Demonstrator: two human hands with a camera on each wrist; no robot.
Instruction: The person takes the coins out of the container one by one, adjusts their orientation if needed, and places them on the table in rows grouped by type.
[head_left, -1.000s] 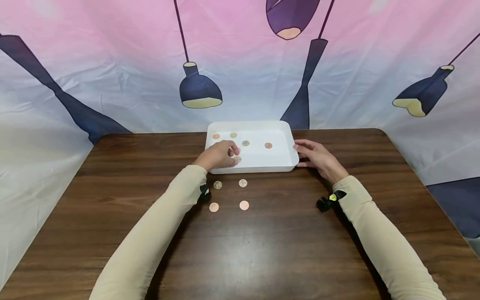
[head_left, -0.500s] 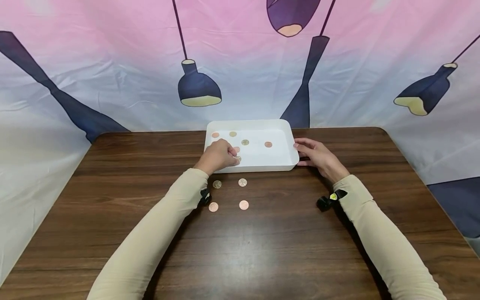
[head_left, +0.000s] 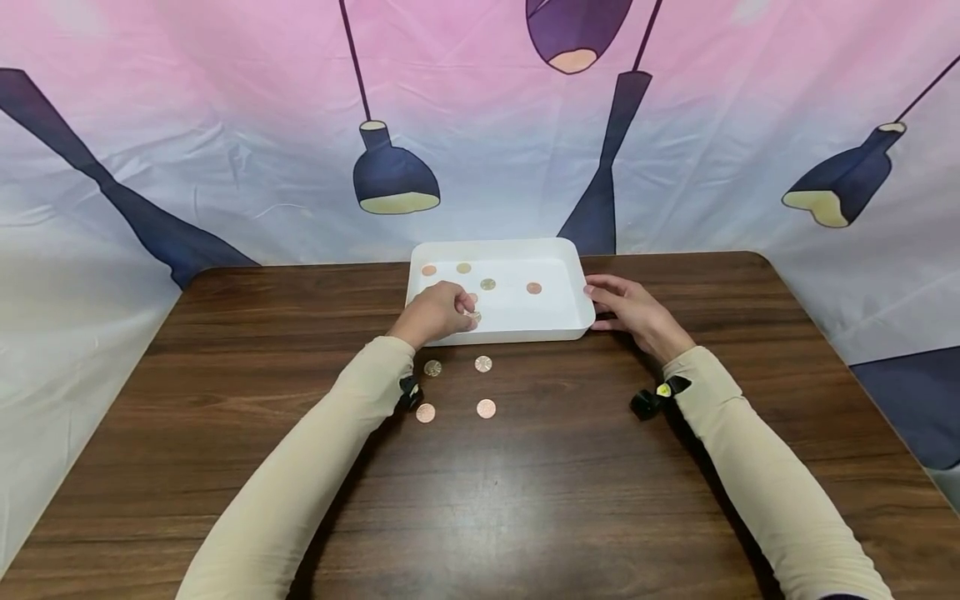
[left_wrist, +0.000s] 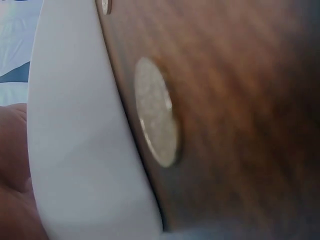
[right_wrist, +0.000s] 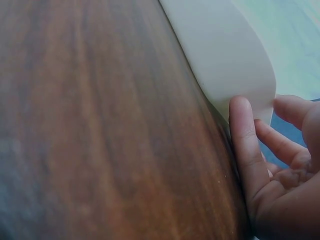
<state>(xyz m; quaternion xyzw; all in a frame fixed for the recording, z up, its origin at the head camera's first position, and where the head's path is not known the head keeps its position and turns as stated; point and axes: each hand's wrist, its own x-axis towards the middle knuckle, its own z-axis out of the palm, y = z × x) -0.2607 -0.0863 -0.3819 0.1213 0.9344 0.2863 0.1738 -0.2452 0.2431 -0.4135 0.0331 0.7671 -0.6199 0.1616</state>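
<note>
At the far edge of the table (head_left: 570, 467), the white tray (head_left: 525, 321) is touched on its right wall by the right hand (head_left: 633, 312), fingers spread. The left hand (head_left: 435, 311) is held over the tray's left side, thumb and fingers narrowed at a gold-toned coin (head_left: 476, 317); whether it's pinched can't be told. Other coins (head_left: 534, 288) are scattered inside; four coins (head_left: 486, 408) are laid in two rows in front.

The head view is evenly bright, with a soft pale glare on the table (head_left: 483, 492) and dark shadows beside both sleeves (head_left: 300, 462). Both wrist views are dimmer and hazy, the left one's coin (left_wrist: 156, 112) visibly blurred.
</note>
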